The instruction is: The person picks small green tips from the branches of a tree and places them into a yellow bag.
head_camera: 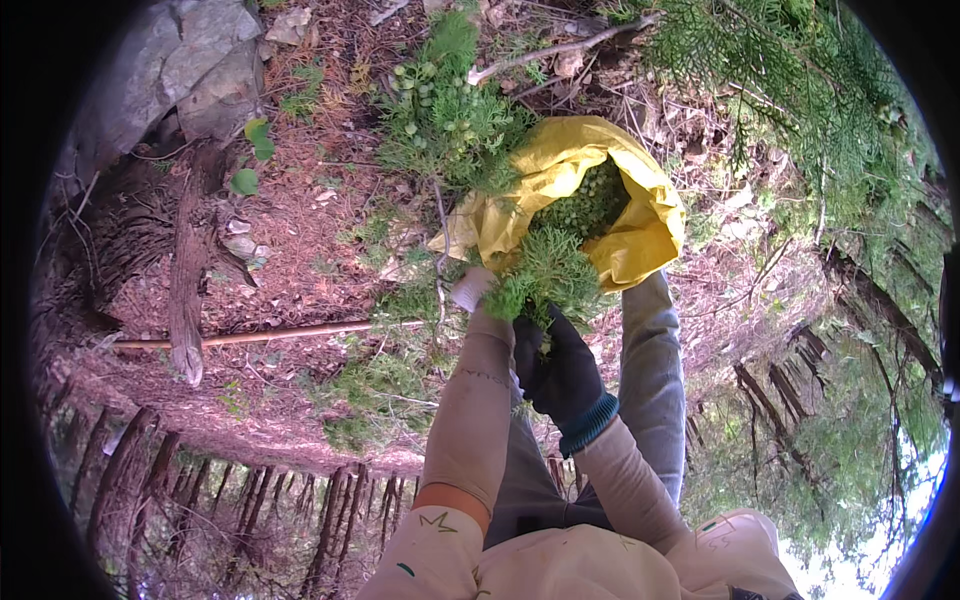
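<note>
My right hand, in a black glove with a teal cuff, grips a leafy green conifer sprig. The sprig lies across the near rim of a yellow woven sack, whose mouth gapes towards me. Inside the sack is a heap of small green cones. Close to the sack's left near edge is my left hand; a pale covering shows on it, and its fingers are mostly hidden by foliage. Past the sack's upper left side, a conifer branch bears pale green cones.
A grey rock stands at the upper left, above a weathered log. A long thin stick crosses the needle-covered ground. A forked dead twig lies beyond the sack. Conifer foliage hangs at the upper right.
</note>
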{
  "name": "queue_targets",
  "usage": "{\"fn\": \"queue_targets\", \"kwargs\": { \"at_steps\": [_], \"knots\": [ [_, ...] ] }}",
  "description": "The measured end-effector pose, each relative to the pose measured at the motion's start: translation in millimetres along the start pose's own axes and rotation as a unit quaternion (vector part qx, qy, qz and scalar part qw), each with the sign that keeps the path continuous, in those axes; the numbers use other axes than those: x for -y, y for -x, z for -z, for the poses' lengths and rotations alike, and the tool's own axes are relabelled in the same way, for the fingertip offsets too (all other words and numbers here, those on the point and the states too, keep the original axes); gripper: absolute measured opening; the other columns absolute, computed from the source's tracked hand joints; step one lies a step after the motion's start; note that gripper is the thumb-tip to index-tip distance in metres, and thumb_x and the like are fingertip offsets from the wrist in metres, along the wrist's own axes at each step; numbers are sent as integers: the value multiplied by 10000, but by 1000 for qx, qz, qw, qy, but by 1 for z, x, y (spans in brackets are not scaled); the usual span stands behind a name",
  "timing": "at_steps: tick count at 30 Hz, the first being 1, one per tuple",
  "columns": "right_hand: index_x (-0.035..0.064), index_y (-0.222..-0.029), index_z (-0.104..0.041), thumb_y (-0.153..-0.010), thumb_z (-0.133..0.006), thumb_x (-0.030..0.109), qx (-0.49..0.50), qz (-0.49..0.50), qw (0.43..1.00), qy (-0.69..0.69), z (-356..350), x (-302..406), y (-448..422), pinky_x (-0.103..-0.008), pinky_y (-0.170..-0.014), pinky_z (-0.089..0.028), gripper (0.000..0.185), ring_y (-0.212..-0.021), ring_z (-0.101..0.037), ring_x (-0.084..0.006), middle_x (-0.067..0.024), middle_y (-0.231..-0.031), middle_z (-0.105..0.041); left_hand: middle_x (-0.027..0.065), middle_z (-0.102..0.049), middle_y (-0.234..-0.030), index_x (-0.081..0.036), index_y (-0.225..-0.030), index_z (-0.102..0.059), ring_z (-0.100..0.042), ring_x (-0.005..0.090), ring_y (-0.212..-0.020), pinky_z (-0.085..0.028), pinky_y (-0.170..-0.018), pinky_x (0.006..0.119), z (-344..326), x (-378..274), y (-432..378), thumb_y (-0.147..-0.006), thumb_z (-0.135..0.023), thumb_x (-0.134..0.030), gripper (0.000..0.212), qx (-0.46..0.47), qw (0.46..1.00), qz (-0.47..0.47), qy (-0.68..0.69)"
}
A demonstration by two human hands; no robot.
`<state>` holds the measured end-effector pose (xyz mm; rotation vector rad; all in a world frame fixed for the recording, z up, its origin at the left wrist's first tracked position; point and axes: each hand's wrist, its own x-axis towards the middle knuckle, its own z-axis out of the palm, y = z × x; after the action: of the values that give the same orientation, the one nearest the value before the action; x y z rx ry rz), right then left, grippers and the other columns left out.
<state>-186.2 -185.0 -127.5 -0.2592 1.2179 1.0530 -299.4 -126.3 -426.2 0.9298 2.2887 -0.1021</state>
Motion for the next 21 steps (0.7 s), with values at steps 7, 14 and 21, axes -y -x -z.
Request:
{"fn": "queue_targets", "kwargs": {
  "at_steps": [7,14,21],
  "knots": [
    [85,-1277,-508,-918,-557,445,-29,103,994,24,-44,61,17,-316,-694,-544,511,-936,-650,-239,-169,-1193,-606,59,-680,-1014,-87,-1029,-674,-652,243,-877,-512,-684,385,26,14,-28,-911,-507,-266,272,107,972,127,169],
    [144,-1245,-521,-870,-393,694,37,-156,945,284,19,94,-40,-324,-628,-521,678,-814,-641,-252,-257,-1208,-578,149,-639,-716,53,-764,-601,-563,221,-549,-461,-530,390,54,-30,62,-788,-641,-185,243,72,987,-27,144],
    [61,-1087,-556,-930,-460,505,90,-71,992,56,35,11,-27,-315,-634,-490,481,-771,-609,-212,-153,-956,-639,199,-629,-673,48,-691,-601,-608,318,-595,-463,-575,431,64,-41,61,-781,-563,-171,240,46,994,-97,3]
  ]
}}
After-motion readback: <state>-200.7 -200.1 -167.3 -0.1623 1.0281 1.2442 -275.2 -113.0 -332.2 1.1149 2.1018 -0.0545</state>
